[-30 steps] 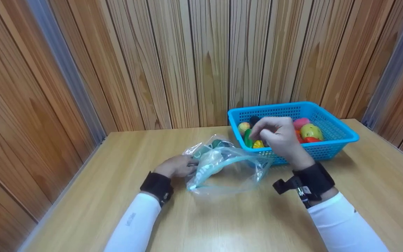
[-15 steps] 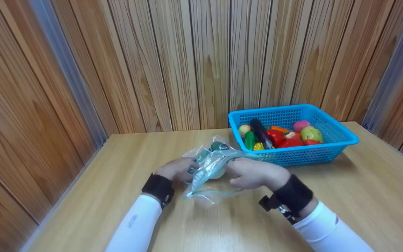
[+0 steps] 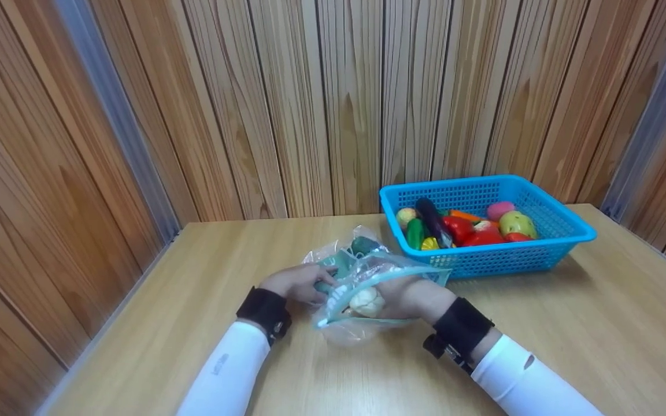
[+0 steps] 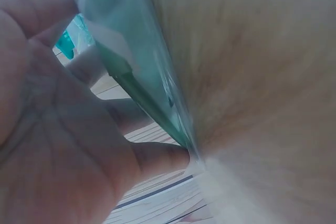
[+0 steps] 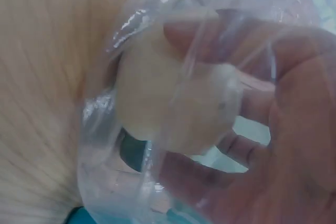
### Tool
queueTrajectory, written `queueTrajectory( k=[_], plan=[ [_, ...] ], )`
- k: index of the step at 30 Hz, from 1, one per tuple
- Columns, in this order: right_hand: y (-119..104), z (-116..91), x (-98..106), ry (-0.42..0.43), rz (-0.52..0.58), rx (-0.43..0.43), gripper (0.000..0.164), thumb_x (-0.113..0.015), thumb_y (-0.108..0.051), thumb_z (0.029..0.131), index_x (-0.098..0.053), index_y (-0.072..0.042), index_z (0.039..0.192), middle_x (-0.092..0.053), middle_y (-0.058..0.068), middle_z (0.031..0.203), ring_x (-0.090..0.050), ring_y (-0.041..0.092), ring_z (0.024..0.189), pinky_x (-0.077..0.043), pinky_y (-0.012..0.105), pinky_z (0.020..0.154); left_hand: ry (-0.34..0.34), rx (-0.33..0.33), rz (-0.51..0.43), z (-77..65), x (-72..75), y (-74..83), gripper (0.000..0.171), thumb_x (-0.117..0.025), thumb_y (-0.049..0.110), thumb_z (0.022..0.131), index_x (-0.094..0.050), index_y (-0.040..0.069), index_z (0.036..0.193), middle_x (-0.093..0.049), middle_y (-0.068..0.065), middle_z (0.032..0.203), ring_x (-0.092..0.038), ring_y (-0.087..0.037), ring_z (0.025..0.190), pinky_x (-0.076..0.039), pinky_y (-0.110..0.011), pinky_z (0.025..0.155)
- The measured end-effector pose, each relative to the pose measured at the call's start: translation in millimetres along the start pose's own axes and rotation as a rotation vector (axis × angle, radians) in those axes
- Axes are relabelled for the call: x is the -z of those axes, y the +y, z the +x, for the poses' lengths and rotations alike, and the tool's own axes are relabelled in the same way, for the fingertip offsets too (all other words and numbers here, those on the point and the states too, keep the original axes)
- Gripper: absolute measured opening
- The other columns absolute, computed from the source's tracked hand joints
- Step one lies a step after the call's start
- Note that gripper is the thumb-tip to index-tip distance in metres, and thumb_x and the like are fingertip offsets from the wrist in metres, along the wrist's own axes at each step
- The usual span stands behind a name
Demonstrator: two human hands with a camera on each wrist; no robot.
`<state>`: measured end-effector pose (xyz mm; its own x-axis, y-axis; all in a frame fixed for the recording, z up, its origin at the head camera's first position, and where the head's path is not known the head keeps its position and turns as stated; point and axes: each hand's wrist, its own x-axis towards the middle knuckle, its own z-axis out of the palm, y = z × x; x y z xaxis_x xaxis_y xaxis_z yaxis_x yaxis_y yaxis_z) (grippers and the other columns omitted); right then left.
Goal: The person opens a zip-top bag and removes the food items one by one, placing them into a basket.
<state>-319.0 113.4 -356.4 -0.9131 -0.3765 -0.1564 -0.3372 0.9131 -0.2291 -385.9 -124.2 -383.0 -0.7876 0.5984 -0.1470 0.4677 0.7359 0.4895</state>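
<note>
A clear zip bag [image 3: 349, 283] with a pale blue-green zip strip lies on the table, its mouth spread toward me. Dark green [image 3: 363, 246] and lighter green contents show through the plastic. My left hand [image 3: 301, 282] holds the bag's left side from outside, fingers curled against the film; a green stem-like piece [image 4: 149, 103] shows behind the plastic in the left wrist view. Through the mouth reaches my right hand [image 3: 399, 294], gripping a pale, rounded, lobed vegetable [image 3: 366, 301]. Thumb and fingers surround this vegetable in the right wrist view, partly veiled by plastic.
A blue plastic basket [image 3: 486, 257] stands right behind the bag. Inside are an eggplant [image 3: 432, 219], a cucumber [image 3: 415, 233], red peppers [image 3: 483, 236], a carrot [image 3: 465, 215], a yellow-green round fruit [image 3: 517, 224] and other produce. Wood-panel walls [image 3: 287, 115] enclose the table [image 3: 240, 245].
My right hand has come down from above the basket's front and entered the bag's mouth, where it now grips the pale vegetable. My left hand has stayed at the bag's left side.
</note>
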Motion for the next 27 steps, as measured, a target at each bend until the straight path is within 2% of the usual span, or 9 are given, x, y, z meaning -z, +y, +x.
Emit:
queueTrajectory(
  k=[2, 4, 9, 15, 18, 20, 22, 24, 27],
  plan=[
    [0, -1, 0, -0.036, -0.050, -0.003, 0.076, -0.079, -0.037, 0.084, -0.042, -0.029, 0.151, -0.042, 0.003, 0.155, -0.039, 0.030, 0.135, -0.042, 0.055, 0.107, -0.002, 0.009, 0.012, 0.0, -1.3, 1.0, 0.042, -0.069, 0.012, 0.090, -0.066, 0.024, 0.130, -0.032, -0.001, 0.162, -0.026, -0.034, 0.150, -0.027, -0.055, 0.118],
    [0, -2, 1, -0.065, -0.035, -0.011, 0.078, -0.077, -0.044, 0.084, -0.041, -0.030, 0.151, -0.041, 0.002, 0.155, -0.038, 0.030, 0.136, -0.042, 0.056, 0.106, -0.004, 0.013, 0.040, 0.0, -2.6, 1.5, 0.047, -0.069, 0.015, 0.092, -0.061, 0.027, 0.136, -0.032, 0.000, 0.162, -0.024, -0.033, 0.151, -0.024, -0.056, 0.119],
    [-1, -12, 9, -0.034, 0.012, 0.056, 0.078, -0.080, -0.045, 0.081, -0.042, -0.032, 0.149, -0.045, 0.000, 0.150, -0.045, 0.026, 0.127, -0.048, 0.051, 0.101, -0.005, 0.015, 0.104, 0.4, -3.0, 2.1, 0.053, -0.067, 0.021, 0.094, -0.053, 0.033, 0.144, -0.031, 0.000, 0.162, -0.025, -0.032, 0.151, -0.025, -0.057, 0.118],
    [-4, -33, 31, 0.102, 0.065, 0.339, 0.065, -0.083, -0.028, 0.077, -0.054, -0.028, 0.135, -0.057, -0.006, 0.125, -0.051, 0.017, 0.106, -0.052, 0.040, 0.086, 0.030, 0.028, 0.105, 0.8, -1.0, 1.6, 0.054, -0.069, 0.023, 0.092, -0.054, 0.028, 0.144, -0.041, -0.001, 0.158, -0.038, -0.031, 0.144, -0.035, -0.052, 0.114],
    [-5, -40, 44, 0.133, 0.102, 0.519, 0.055, -0.077, -0.031, 0.079, -0.058, -0.028, 0.131, -0.061, -0.009, 0.120, -0.054, 0.014, 0.100, -0.051, 0.034, 0.080, 0.048, 0.079, 0.063, 0.7, -0.5, 0.7, 0.056, -0.070, 0.024, 0.091, -0.054, 0.028, 0.144, -0.052, -0.003, 0.148, -0.051, -0.029, 0.128, -0.046, -0.045, 0.099],
    [-4, -44, 51, 0.162, 0.187, 0.635, 0.049, -0.072, -0.032, 0.081, -0.061, -0.028, 0.129, -0.063, -0.009, 0.119, -0.056, 0.013, 0.097, -0.051, 0.031, 0.075, 0.053, 0.114, 0.035, 0.6, 0.0, 0.3, 0.057, -0.069, 0.024, 0.090, -0.053, 0.029, 0.145, -0.058, -0.004, 0.138, -0.056, -0.026, 0.113, -0.048, -0.039, 0.087],
    [0, -45, 58, 0.227, 0.285, 0.757, 0.044, -0.068, -0.031, 0.084, -0.064, -0.023, 0.127, -0.067, -0.006, 0.116, -0.059, 0.013, 0.091, -0.051, 0.030, 0.069, 0.053, 0.139, 0.008, 0.5, 0.4, 0.4, 0.058, -0.069, 0.024, 0.089, -0.053, 0.029, 0.145, -0.061, -0.005, 0.126, -0.056, -0.024, 0.101, -0.046, -0.036, 0.079],
    [5, -46, 63, 0.344, 0.390, 0.848, 0.041, -0.066, -0.025, 0.084, -0.066, -0.016, 0.124, -0.070, -0.001, 0.108, -0.060, 0.016, 0.085, -0.051, 0.029, 0.064, 0.053, 0.137, 0.012, 0.9, 0.7, 0.1, 0.056, -0.070, 0.025, 0.089, -0.056, 0.029, 0.142, -0.061, -0.004, 0.117, -0.056, -0.023, 0.097, -0.046, -0.036, 0.077],
    [14, -46, 68, 0.632, 0.478, 0.836, 0.043, -0.065, -0.019, 0.081, -0.066, -0.009, 0.122, -0.071, 0.005, 0.104, -0.060, 0.017, 0.079, -0.051, 0.028, 0.060, 0.054, 0.141, 0.025, 0.5, 1.1, 0.3, 0.054, -0.071, 0.028, 0.088, -0.057, 0.030, 0.140, -0.060, -0.002, 0.115, -0.056, -0.023, 0.101, -0.047, -0.039, 0.084]
  ],
)
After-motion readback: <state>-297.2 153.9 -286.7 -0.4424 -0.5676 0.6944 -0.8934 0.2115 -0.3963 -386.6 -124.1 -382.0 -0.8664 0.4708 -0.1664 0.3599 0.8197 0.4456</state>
